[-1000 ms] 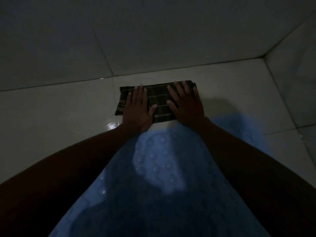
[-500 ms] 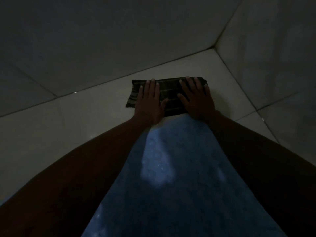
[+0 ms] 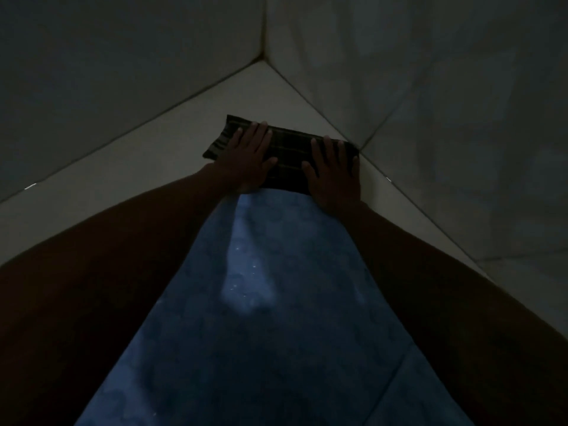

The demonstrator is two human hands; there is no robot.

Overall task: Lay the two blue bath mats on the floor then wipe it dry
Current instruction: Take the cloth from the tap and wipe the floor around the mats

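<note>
Nearest, blue bath mat [image 3: 270, 333]: it lay flat on the floor, running from the bottom of the view between the two forearms up to just behind the hands; its far edge met the near edge of the cloth.
Second mat: a faint seam showed low on the right of the blue area, so a second mat may have butted against the first there; in the dim light I could not tell for sure.
Laying step: judged done, at least for the mat in plain view.
Left hand [image 3: 246, 161]: the grip was fully flat, fingers spread, palm pressing down on the left half of the folded dark striped cloth [image 3: 287, 158]; nothing was clasped.
Right hand [image 3: 333, 173]: likewise flat and splayed, pressing on the right half of the cloth, its outer edge close to the right wall [image 3: 445, 118].
Cloth: it lay under both palms, ahead of the mat, its right end touching or nearly touching the foot of the right wall.
Floor [image 3: 129, 179]: pale tile lay bare to the left of the hands and ahead of them, narrowing into the corner.
Wiping step: judged under way, with the corner strip beyond the fingertips and the wide stretch to the left apparently left to do; wetness could not be made out.
</note>
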